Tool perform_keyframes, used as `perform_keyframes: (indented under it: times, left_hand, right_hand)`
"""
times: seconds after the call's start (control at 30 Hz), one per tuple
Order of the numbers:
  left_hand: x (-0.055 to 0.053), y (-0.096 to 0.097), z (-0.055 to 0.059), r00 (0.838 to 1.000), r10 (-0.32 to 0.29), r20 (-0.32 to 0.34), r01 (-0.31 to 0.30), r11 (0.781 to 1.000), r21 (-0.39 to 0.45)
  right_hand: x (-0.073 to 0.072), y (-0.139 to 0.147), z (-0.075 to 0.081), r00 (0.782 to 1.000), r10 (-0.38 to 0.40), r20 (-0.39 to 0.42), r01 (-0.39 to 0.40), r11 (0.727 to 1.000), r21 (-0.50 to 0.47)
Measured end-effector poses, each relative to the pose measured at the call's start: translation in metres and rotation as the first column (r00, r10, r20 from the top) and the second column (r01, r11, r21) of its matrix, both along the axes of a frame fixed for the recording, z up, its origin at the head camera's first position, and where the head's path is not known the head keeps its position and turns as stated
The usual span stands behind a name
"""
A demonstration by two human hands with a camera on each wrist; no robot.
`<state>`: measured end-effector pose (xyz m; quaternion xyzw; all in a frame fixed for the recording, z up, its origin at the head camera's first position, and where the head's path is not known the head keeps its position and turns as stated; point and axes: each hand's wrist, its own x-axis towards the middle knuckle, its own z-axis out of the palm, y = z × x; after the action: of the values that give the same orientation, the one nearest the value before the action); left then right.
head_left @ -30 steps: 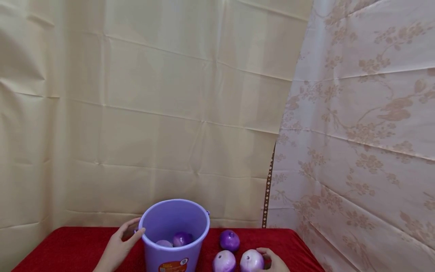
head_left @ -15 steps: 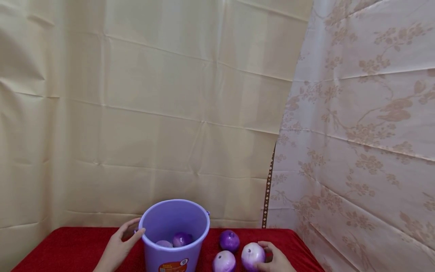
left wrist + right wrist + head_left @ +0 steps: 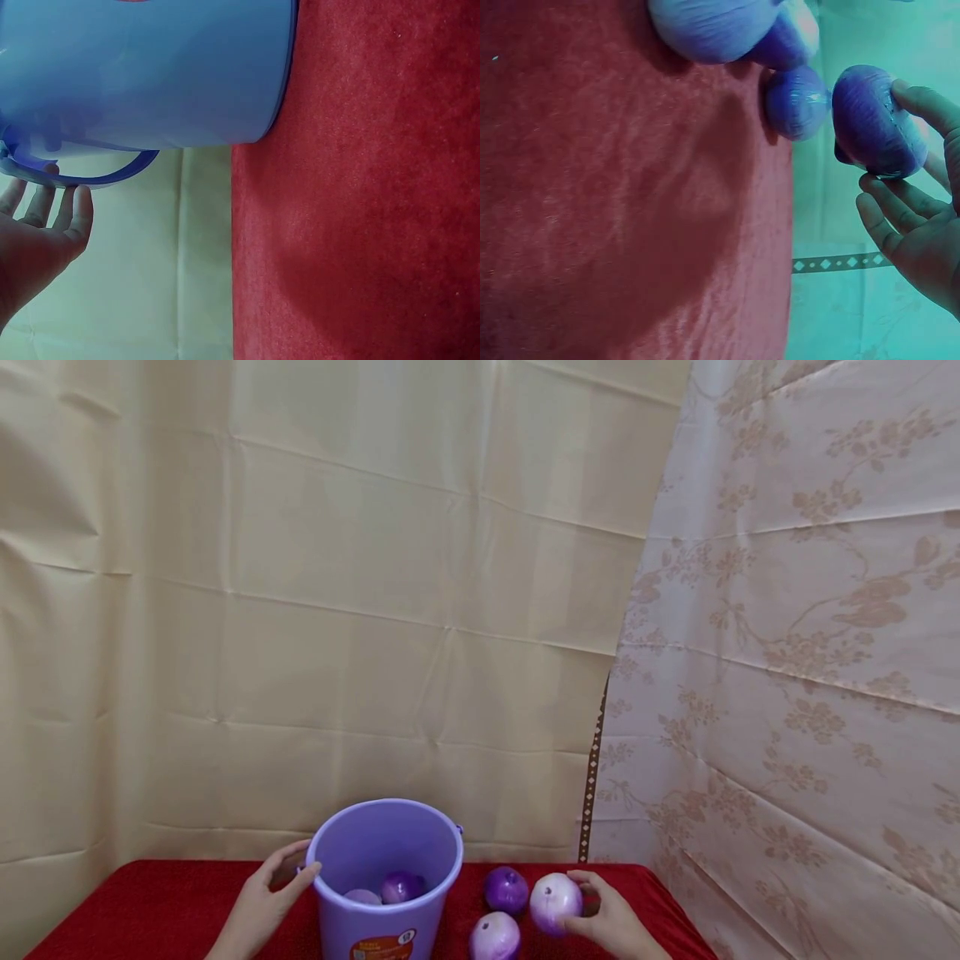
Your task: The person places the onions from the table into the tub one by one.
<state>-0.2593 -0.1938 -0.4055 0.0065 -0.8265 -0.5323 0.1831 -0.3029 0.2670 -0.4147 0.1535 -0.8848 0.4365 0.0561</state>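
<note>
A purple bucket [image 3: 378,927] with a red label stands upright at the front middle in the head view. My left hand [image 3: 266,897] holds its left rim, thumb over the edge; in the left wrist view my fingers [image 3: 81,210] touch the bucket handle [image 3: 112,178]. My right hand [image 3: 607,914] grips a pale purple onion [image 3: 556,902] between thumb and fingers, raised off the table in the right wrist view. Beside it a dark purple onion [image 3: 506,891] and another pale onion [image 3: 495,937] rest on the cloth. Inside the bucket lie a dark onion [image 3: 401,887] and a paler one [image 3: 362,897].
A red velvet cloth [image 3: 180,902] covers the table. Behind it hangs a cream curtain [image 3: 375,610], with a flower-patterned curtain [image 3: 810,693] on the right. In the right wrist view, a large pale onion [image 3: 712,28] sits close to others.
My right hand has lifted the pale onion up and away from the pale onion beside it. The left hand and the bucket have stayed in place.
</note>
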Motion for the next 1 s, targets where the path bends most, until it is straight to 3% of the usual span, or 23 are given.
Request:
perform_keyframes:
  times: [0.5, 1.0]
  left_hand:
    - [-0.002, 0.001, -0.001, 1.0, -0.001, -0.015, 0.001, 1.0, -0.003]
    - [-0.001, 0.0, -0.001, 1.0, 0.0, 0.006, 0.0, 1.0, 0.0]
  right_hand:
    - [-0.004, -0.018, 0.03, 0.998, 0.01, -0.054, -0.013, 0.998, -0.054]
    - [-0.01, -0.04, 0.054, 0.991, 0.029, -0.133, -0.034, 0.999, -0.035]
